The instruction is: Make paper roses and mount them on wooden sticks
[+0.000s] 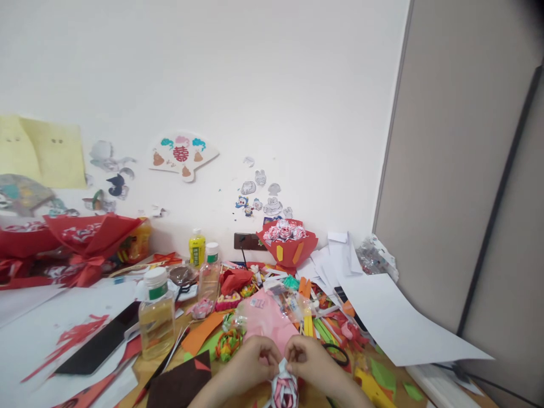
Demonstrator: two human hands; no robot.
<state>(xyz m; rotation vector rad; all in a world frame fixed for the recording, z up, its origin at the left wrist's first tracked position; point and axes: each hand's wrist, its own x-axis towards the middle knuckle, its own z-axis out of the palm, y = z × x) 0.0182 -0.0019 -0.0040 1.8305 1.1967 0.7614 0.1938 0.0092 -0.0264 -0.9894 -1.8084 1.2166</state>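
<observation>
A pink and white paper flower [284, 391] is at the bottom middle of the head view, its lower part cut off by the frame. My left hand [257, 358] pinches the flower's upper edge from the left with thumb and fingers. From the right, my right hand [304, 357] pinches the same edge, close beside the left fingertips. Just beyond both hands lies a pink paper sheet [268, 317] under clear plastic. A bundle of orange, green and yellow strips [228, 343] rests left of my left hand, and black-handled scissors [336, 355] lie beyond my right wrist.
Paper scraps and strips crowd the table. Bottles [156, 317] stand left of centre, near a dark tablet-like slab [100, 340]. A red-wrapped bouquet [287, 249] stands by the wall; more red bouquets [91, 243] lie left. A large white sheet [395, 317] curls at right.
</observation>
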